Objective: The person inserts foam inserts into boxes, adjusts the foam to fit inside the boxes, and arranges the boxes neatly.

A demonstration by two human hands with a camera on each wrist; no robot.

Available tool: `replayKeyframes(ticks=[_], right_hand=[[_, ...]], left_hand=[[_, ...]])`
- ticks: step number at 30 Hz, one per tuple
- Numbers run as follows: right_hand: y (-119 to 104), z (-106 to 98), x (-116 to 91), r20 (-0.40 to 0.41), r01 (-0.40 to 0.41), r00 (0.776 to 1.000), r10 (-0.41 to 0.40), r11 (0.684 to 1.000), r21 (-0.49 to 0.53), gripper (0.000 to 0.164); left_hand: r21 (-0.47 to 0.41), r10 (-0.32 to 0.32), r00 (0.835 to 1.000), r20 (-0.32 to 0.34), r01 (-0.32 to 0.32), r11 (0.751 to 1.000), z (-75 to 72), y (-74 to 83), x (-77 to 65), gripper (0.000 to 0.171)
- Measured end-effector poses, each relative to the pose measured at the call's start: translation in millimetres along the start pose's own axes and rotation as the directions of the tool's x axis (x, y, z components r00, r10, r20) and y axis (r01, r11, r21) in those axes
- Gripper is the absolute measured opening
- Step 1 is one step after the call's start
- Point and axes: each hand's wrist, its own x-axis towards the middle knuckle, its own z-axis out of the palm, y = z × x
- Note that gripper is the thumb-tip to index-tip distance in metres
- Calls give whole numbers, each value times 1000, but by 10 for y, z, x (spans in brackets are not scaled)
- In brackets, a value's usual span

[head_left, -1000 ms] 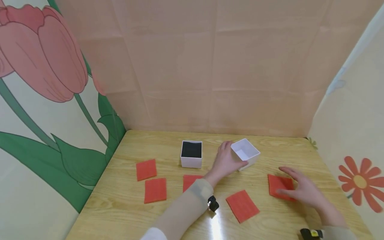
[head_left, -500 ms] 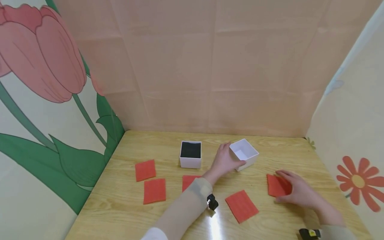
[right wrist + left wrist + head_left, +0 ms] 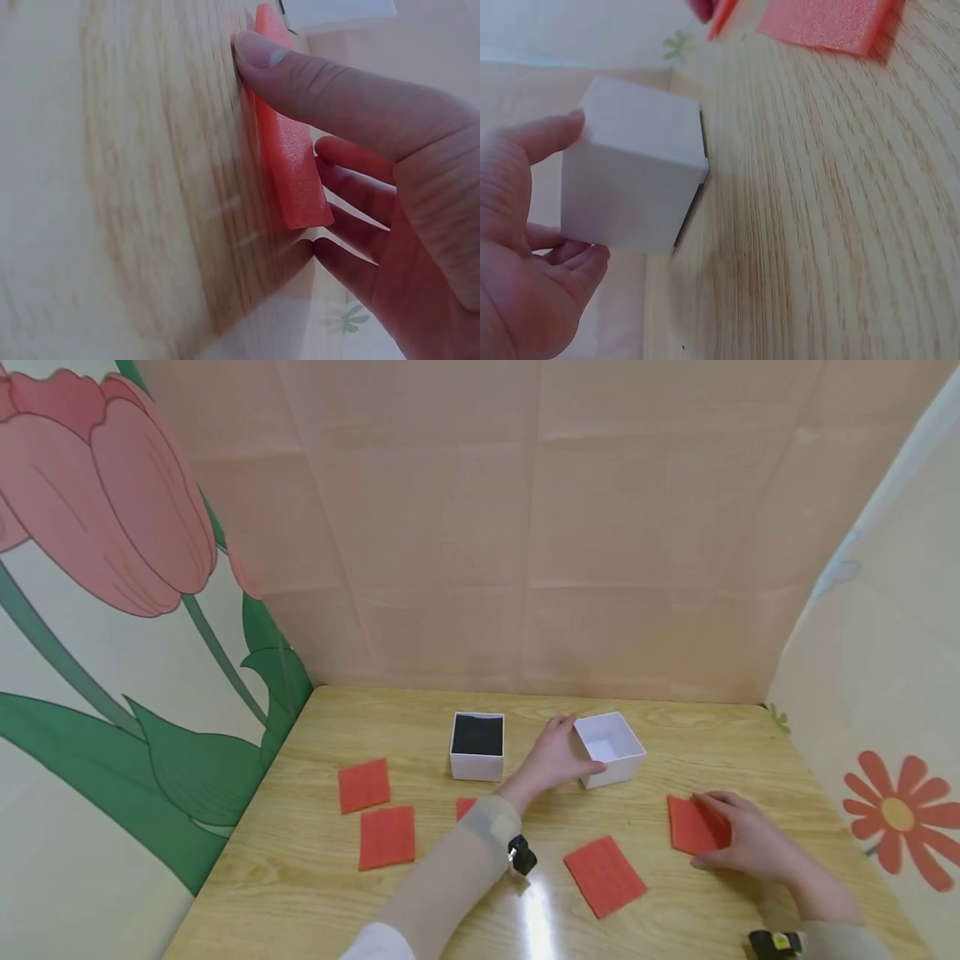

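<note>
My left hand (image 3: 555, 756) holds a white square box (image 3: 617, 768) by its sides, thumb on one face and fingers round another. The box stands mouth up and its white inside shows in the head view; the left wrist view shows its outer walls (image 3: 634, 191) close over the table. At the right, my right hand (image 3: 753, 839) grips a red foam square (image 3: 690, 827) by its edges. In the right wrist view the thumb lies along one edge of the foam pad (image 3: 292, 172), with the other fingers at the opposite side.
Left of the held box stands a second white box (image 3: 477, 767) with black material inside. More red foam squares lie about: one at front centre (image 3: 606, 877), two at left (image 3: 386, 837), one partly behind the left forearm (image 3: 465, 808). Papered walls border the wooden table (image 3: 300, 893).
My left hand has turned the white box slightly, so its front faces more towards me. My right hand's thumb and fingers have moved from over the red foam square to its edges.
</note>
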Motion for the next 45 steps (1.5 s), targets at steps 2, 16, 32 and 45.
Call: replayKeyframes(ticks=[2,16,32,45], right_hand=[[0,-5,3,2,11,1000,-11,1000,-4,112],[-57,-16,38,22,4,1000,-4,1000,-30,101],[-92,-39,47,-4,2,1000,-2,1000,28,102],[-373,-289,234,-122,74,991,-53,983,171,92]], left_hand=[[4,12,1000,11,-12,1000,-15,-7,-1,103],[-9,25,997,77,-24,1000,-100,-2,13,97],[-12,10,993,118,-9,1000,-147,-18,1,93],[-53,51,993,111,-45,998,-99,-23,24,93]])
